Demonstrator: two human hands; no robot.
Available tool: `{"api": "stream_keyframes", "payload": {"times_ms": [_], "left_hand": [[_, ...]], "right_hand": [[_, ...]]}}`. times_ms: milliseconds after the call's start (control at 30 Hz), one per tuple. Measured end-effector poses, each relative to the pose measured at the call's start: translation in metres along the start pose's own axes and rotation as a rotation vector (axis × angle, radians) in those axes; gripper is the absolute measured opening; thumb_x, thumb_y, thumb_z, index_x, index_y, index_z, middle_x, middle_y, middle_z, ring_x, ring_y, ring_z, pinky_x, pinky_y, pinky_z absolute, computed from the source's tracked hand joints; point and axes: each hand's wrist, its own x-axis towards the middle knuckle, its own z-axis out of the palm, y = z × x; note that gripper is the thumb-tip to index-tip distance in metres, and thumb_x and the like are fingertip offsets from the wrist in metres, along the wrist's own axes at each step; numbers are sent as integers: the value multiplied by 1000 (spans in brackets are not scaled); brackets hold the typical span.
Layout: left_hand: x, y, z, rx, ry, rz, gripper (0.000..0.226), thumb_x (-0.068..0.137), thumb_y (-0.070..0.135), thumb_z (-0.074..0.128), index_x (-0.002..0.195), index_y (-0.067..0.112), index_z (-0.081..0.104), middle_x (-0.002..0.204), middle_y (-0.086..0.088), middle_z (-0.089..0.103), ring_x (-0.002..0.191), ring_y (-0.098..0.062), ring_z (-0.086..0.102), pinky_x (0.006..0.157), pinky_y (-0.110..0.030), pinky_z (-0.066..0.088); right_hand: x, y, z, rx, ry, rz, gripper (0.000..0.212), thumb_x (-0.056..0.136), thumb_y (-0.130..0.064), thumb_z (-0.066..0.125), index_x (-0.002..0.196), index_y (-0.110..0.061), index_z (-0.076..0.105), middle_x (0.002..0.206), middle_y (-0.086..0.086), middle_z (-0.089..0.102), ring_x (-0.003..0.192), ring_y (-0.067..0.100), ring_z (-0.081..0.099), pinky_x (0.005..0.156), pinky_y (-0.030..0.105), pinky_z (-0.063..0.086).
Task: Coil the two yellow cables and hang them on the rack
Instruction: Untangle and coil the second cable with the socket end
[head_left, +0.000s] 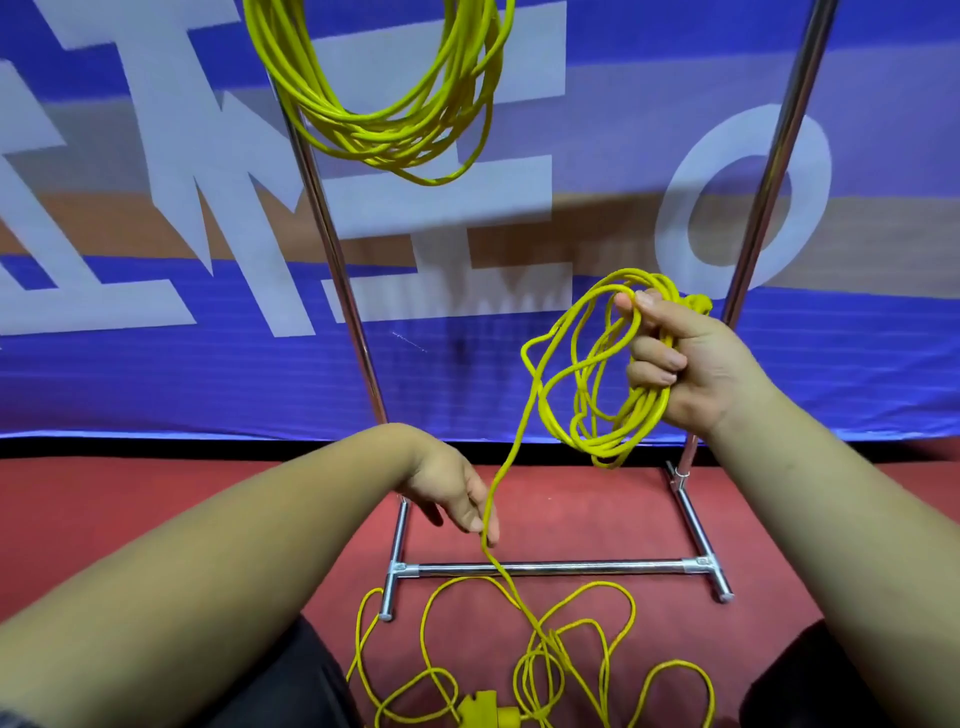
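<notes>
One yellow cable hangs as a finished coil (384, 109) from the top of the metal rack, above the frame's upper edge. My right hand (685, 358) grips several loops of the second yellow cable (597, 395) in front of the rack's right post (769, 171). From those loops a single strand runs down to my left hand (457, 493), whose fingers pinch it loosely. Below, the loose rest of that cable (545, 649) lies in tangled loops on the red floor, with a yellow plug (483, 709) at the bottom edge.
The rack's left post (332, 249) and chrome base bar (550, 568) stand on the red floor (156, 499). A blue banner with large white letters (182, 364) hangs right behind the rack. My dark-clothed knees sit at the lower corners.
</notes>
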Motion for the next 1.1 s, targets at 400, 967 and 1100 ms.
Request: {"api": "stream_keyframes", "payload": {"times_ms": [400, 967, 1100], "left_hand": [[-2, 27, -20, -219, 756, -14, 16, 103, 5, 50, 95, 12, 62, 71, -14, 67, 49, -27, 64, 47, -29, 51], [-77, 59, -68, -1363, 1078, 826, 28, 96, 4, 68, 121, -5, 61, 107, -23, 66, 104, -35, 72, 79, -26, 61], [-68, 54, -64, -937, 1198, 530, 47, 90, -20, 58, 134, -4, 54, 122, -17, 61, 88, -15, 75, 78, -17, 58]], "right_hand": [[4, -3, 0, -479, -31, 46, 8, 92, -22, 76, 93, -21, 68, 100, 14, 69, 42, 9, 27, 40, 22, 26], [-2, 27, -22, -1061, -330, 614, 16, 95, 7, 55, 104, -6, 60, 128, 15, 75, 39, 10, 38, 39, 21, 39], [2, 37, -20, -1152, -197, 616, 13, 94, 0, 62, 103, -9, 66, 87, 11, 75, 40, 10, 38, 40, 19, 32]]}}
